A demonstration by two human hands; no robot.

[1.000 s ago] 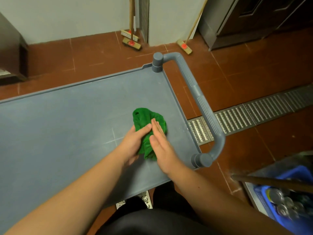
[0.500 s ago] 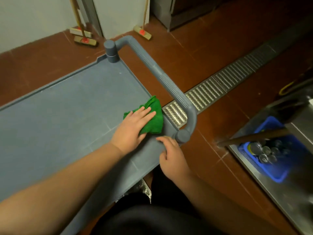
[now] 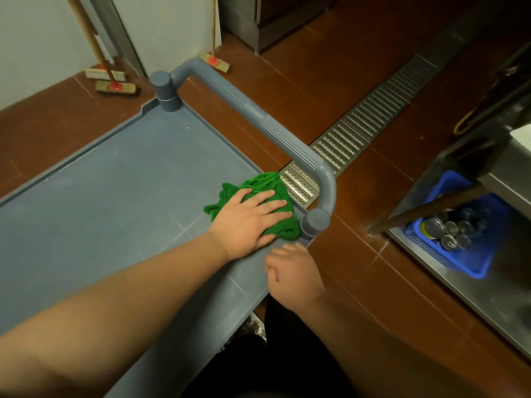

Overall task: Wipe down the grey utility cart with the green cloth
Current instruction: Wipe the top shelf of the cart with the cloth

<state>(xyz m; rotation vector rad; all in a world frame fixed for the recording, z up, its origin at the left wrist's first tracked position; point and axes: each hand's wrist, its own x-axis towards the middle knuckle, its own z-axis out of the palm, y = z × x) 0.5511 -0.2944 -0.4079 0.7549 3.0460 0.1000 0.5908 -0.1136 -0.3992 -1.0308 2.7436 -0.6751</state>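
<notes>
The grey utility cart (image 3: 115,196) fills the left half of the view, its ribbed handle (image 3: 258,122) arching over the right end. The green cloth (image 3: 258,182) lies crumpled in the near right corner of the cart top, against the handle's near post (image 3: 314,222). My left hand (image 3: 250,216) presses flat on the cloth with its fingers straight and spread. My right hand (image 3: 293,271) is at the cart's near rim just below that post, its fingers curled over the edge.
A metal floor drain grate (image 3: 359,130) runs diagonally beyond the handle. At the right, a steel counter (image 3: 502,297) holds a blue basket (image 3: 474,262) with several cans (image 3: 448,228). Brooms (image 3: 115,84) lean on the far wall.
My left hand has slid the cloth from mid-cart into the near right corner by the handle post. My right hand left the cloth and moved onto the cart's near rim.
</notes>
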